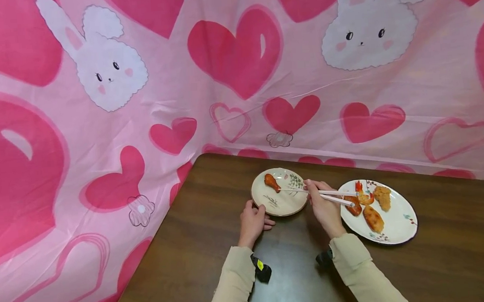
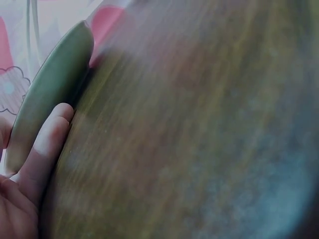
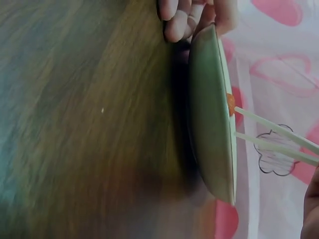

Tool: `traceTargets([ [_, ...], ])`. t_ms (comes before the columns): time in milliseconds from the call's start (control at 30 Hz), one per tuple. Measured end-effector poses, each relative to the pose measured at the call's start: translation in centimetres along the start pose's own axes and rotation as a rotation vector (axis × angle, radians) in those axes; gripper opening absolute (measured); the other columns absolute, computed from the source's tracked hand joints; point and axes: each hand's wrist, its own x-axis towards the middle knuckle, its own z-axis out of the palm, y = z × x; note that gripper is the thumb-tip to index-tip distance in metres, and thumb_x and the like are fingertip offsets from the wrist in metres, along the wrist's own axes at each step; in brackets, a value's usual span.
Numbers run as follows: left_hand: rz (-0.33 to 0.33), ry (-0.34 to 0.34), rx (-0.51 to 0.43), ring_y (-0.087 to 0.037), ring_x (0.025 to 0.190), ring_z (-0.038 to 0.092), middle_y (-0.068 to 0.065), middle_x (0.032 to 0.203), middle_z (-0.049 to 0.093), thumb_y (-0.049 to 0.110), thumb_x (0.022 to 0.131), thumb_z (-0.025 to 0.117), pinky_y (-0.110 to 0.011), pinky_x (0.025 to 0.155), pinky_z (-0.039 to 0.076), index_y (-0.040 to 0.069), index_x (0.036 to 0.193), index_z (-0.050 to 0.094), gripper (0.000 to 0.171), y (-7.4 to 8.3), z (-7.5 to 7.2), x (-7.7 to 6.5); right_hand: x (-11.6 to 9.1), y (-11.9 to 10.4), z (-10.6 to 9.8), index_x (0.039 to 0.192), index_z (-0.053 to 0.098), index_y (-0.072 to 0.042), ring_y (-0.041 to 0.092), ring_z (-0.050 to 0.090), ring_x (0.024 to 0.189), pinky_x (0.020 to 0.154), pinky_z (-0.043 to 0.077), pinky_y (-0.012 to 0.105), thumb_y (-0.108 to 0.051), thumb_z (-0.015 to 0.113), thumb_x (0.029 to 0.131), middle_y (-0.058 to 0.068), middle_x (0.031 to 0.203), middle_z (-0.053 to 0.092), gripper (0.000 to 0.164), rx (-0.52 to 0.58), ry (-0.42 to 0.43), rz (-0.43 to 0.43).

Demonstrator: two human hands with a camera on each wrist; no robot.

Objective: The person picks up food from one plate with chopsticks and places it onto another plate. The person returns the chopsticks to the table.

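Observation:
A small white plate (image 1: 278, 206) with a leaf pattern sits on the wooden table, a little chicken drumstick (image 1: 272, 182) lying toward its far left. My left hand (image 1: 253, 222) grips the plate's near-left rim, thumb on the edge and fingers against the underside, as the right wrist view also shows. Two white chopsticks (image 1: 331, 195) are held in my right hand (image 1: 324, 208) at the plate's right side. Their tips (image 3: 238, 110) reach over the small plate, right by the drumstick. Some of the right hand's fingers are hidden in the head view.
Right of my right hand stands a larger white plate (image 1: 402, 214) with a dark rim. It bears a shrimp (image 1: 366, 198), a breaded piece (image 1: 382, 198), a browned oval piece (image 1: 373, 219) and a reddish piece (image 1: 353, 207). A pink heart-and-rabbit curtain (image 1: 239, 118) hangs behind the table.

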Motion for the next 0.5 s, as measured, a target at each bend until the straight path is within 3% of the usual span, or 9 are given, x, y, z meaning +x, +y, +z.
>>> traceTargets([
  [267, -0.011, 0.004, -0.003, -0.019, 0.062, 0.072, -0.010, 0.077, 0.067, 0.021, 0.098, 0.047, -0.030, 0.054, 0.060, 0.002, 0.145, 0.032, 0.053, 0.0, 0.0, 0.1, 1.1, -0.2, 1.5, 0.102, 0.074, -0.008, 0.004, 0.056, 0.067, 0.054, 0.043, 0.014, -0.038, 0.061, 0.094, 0.010, 0.088, 0.069, 0.035, -0.102, -0.002, -0.029],
  [500, -0.011, 0.006, 0.001, -0.018, 0.061, 0.072, -0.009, 0.076, 0.067, 0.021, 0.098, 0.047, -0.030, 0.053, 0.060, 0.001, 0.145, 0.033, 0.053, -0.1, 0.0, 0.2, 1.5, -0.4, 2.1, 0.102, 0.075, -0.008, 0.004, 0.056, 0.069, 0.056, 0.044, 0.014, -0.034, 0.061, 0.094, 0.009, 0.090, 0.070, 0.030, -0.106, -0.006, -0.031],
])
